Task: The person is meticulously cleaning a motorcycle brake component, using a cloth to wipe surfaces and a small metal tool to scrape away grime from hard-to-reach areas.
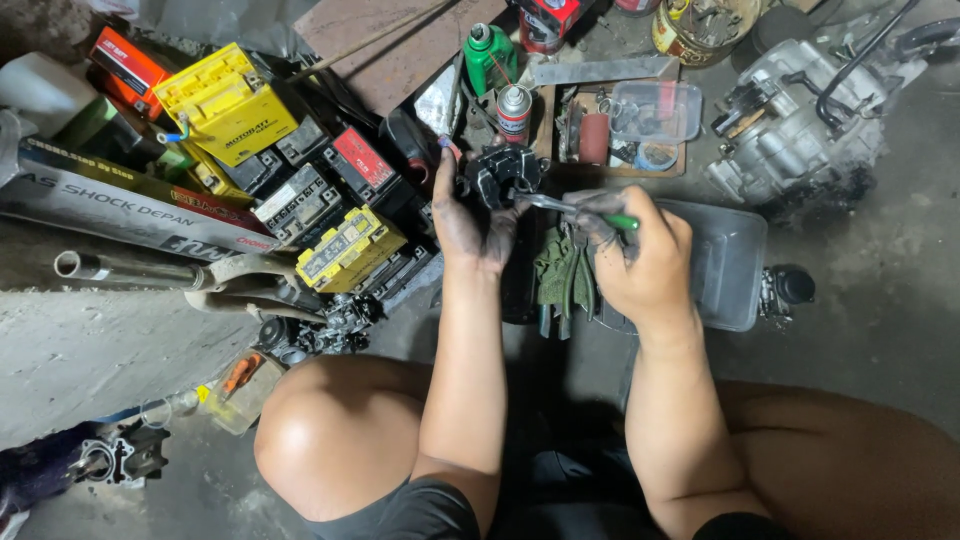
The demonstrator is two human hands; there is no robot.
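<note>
Grease coats the left hand (470, 225) gripping the black metal carburettor part (503, 175) at centre; the right hand (645, 260), fisted on the green-handled screwdriver (580, 210), could slip and jab it.

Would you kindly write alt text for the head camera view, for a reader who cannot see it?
Seen from above, a seated person's greasy left hand holds a small black engine part while the right hand works a green-handled tool against it. Old batteries, spray cans and a clear plastic tub crowd the floor.
</note>
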